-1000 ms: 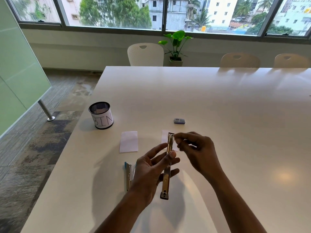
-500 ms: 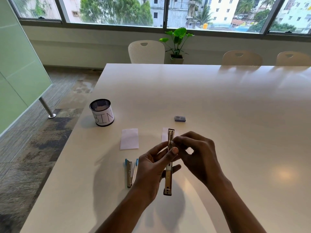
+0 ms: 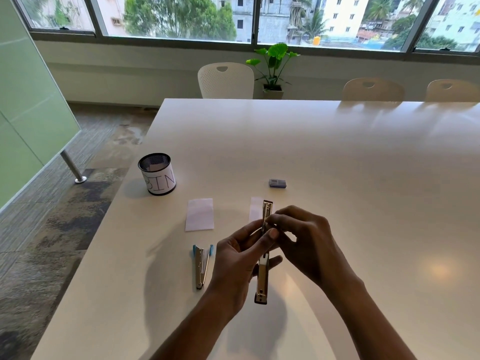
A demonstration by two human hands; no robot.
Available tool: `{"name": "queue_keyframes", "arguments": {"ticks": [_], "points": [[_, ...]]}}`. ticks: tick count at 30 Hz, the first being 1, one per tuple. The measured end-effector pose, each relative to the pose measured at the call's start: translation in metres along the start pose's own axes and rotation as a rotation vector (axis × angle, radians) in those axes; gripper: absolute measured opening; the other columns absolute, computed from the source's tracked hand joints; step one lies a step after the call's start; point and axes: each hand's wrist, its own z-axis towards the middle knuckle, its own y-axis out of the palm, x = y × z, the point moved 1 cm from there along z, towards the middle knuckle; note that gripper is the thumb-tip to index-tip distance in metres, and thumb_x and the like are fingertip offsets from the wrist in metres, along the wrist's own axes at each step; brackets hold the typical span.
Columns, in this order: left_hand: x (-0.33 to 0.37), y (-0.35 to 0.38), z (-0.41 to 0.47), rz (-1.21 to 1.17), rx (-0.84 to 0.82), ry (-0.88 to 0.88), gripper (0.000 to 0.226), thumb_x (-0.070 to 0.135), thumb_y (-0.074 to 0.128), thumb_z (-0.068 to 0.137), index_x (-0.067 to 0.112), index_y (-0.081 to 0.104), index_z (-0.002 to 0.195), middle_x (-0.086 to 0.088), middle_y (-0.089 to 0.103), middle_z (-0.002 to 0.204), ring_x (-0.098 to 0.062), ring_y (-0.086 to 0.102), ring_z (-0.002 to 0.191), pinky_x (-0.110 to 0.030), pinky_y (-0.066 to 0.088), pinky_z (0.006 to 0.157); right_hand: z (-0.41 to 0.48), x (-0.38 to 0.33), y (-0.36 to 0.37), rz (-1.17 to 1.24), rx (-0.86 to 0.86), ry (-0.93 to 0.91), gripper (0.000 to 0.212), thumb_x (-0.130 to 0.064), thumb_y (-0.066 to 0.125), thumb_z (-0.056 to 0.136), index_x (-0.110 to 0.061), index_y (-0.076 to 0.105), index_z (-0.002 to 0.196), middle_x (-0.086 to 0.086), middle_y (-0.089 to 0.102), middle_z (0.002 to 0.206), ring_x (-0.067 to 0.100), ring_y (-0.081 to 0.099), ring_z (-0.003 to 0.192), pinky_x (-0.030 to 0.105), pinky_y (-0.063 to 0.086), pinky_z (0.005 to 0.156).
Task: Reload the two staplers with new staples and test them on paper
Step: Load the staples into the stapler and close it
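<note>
Left hand [image 3: 240, 266] grips a metal stapler [image 3: 262, 276] held lengthwise above the table [image 3: 337, 157], thumb across its top, fingers wrapped behind; near end hangs toward the camera, far end points away. Stapler is off the surface, in front of the person, roughly centre of view.

Right hand [image 3: 306, 245] pinches at the upper part of the stapler with thumb and forefinger, tips pressed against the metal just beside the left thumb. Whether a staple strip sits between those fingertips cannot be told; too small.

Second stapler [image 3: 201, 267], blue-tipped, lies opened out in a narrow V on the table just left of the left hand, untouched.

Two paper slips: one [image 3: 199, 214] lies flat beyond the blue stapler; the other [image 3: 255, 210] is partly hidden behind the held stapler.

Small staple box [image 3: 277, 183] farther out, apart from both hands.

Mesh cup [image 3: 157, 177] labelled "BIN" stands upright at left near the table edge, a scrap of paper inside
</note>
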Motion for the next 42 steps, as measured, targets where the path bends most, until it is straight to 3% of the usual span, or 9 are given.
{"name": "queue_keyframes", "arguments": {"ticks": [6, 10, 13, 15, 18, 23, 29, 33, 42], "points": [[-0.001, 0.0, -0.002, -0.001, 0.013, -0.002, 0.039, 0.016, 0.07, 0.079, 0.013, 0.068, 0.119, -0.008, 0.076, 0.108, -0.027, 0.073, 0.103, -0.045, 0.061, 0.078, -0.002, 0.0, 0.003, 0.044, -0.015, 0.048, 0.022, -0.007, 0.077, 0.083, -0.011, 0.077, 0.105, 0.001, 0.069, 0.098, 0.01, 0.068, 0.085, 0.017, 0.057, 0.075], [0.0, 0.002, -0.003, -0.016, 0.011, -0.006, 0.036, 0.015, 0.07, 0.08, 0.013, 0.07, 0.115, -0.009, 0.077, 0.105, -0.027, 0.073, 0.101, -0.043, 0.062, 0.076, -0.005, -0.001, 0.004, 0.191, 0.0, 0.293, 0.02, -0.008, 0.074, 0.086, -0.017, 0.078, 0.104, -0.008, 0.067, 0.095, 0.004, 0.066, 0.087, 0.01, 0.053, 0.075], [0.0, 0.002, -0.005, -0.019, 0.009, -0.017, 0.034, 0.014, 0.069, 0.082, 0.013, 0.07, 0.116, -0.01, 0.076, 0.106, -0.028, 0.073, 0.102, -0.047, 0.061, 0.081, -0.005, 0.003, 0.007, 0.307, -0.024, 0.484, 0.016, -0.014, 0.075, 0.086, -0.023, 0.079, 0.099, -0.014, 0.07, 0.095, 0.005, 0.068, 0.088, 0.012, 0.054, 0.075], [0.0, 0.003, -0.006, -0.016, 0.012, -0.019, 0.036, 0.014, 0.069, 0.083, 0.013, 0.069, 0.119, -0.01, 0.076, 0.108, -0.028, 0.072, 0.103, -0.05, 0.06, 0.084, -0.005, 0.005, 0.009, 0.446, -0.002, 0.588, 0.014, -0.015, 0.077, 0.084, -0.025, 0.079, 0.094, -0.01, 0.074, 0.091, 0.007, 0.07, 0.089, 0.02, 0.057, 0.077], [-0.001, 0.005, -0.006, -0.012, 0.01, -0.017, 0.04, 0.017, 0.07, 0.079, 0.015, 0.068, 0.119, -0.008, 0.076, 0.108, -0.028, 0.073, 0.103, -0.047, 0.061, 0.082, -0.003, 0.003, 0.008, 0.776, 0.007, 0.758, 0.014, -0.009, 0.078, 0.081, -0.012, 0.075, 0.095, 0.007, 0.076, 0.092, 0.022, 0.074, 0.088, 0.032, 0.059, 0.079], [-0.001, 0.005, -0.007, 0.001, 0.01, -0.004, 0.039, 0.019, 0.071, 0.077, 0.016, 0.069, 0.116, -0.007, 0.077, 0.106, -0.026, 0.073, 0.1, -0.04, 0.062, 0.075, -0.001, 0.006, 0.009, 1.016, 0.027, 0.926, 0.037, -0.003, 0.076, 0.081, -0.006, 0.062, 0.115, 0.019, 0.069, 0.103, 0.03, 0.071, 0.094, 0.031, 0.058, 0.077], [-0.004, 0.006, -0.009, 0.012, 0.038, -0.019, 0.037, 0.022, 0.072, 0.076, 0.019, 0.071, 0.113, -0.005, 0.077, 0.104, -0.026, 0.074, 0.099, -0.038, 0.062, 0.074, 0.005, 0.013, 0.014, 0.953, 0.043, 0.898, 0.04, -0.002, 0.074, 0.083, -0.011, 0.061, 0.12, 0.019, 0.073, 0.098, 0.037, 0.071, 0.098, 0.046, 0.058, 0.09], [-0.003, 0.006, -0.01, -0.023, 0.056, -0.037, 0.037, 0.022, 0.074, 0.074, 0.017, 0.073, 0.111, -0.006, 0.077, 0.105, -0.026, 0.074, 0.099, -0.042, 0.062, 0.077, 0.008, 0.015, 0.015, 0.883, 0.033, 0.854, 0.029, -0.006, 0.074, 0.085, -0.011, 0.068, 0.113, 0.016, 0.075, 0.094, 0.037, 0.071, 0.095, 0.049, 0.058, 0.088], [-0.004, 0.01, -0.012, -0.112, 0.062, -0.112, 0.034, 0.027, 0.067, 0.081, 0.011, 0.07, 0.111, -0.011, 0.076, 0.108, -0.031, 0.073, 0.1, -0.049, 0.061, 0.08, 0.005, 0.025, 0.024, 0.773, 0.082, 0.808, 0.017, -0.014, 0.072, 0.088, -0.006, 0.072, 0.103, 0.009, 0.073, 0.082, 0.018, 0.067, 0.071, 0.022, 0.055, 0.063]]}}
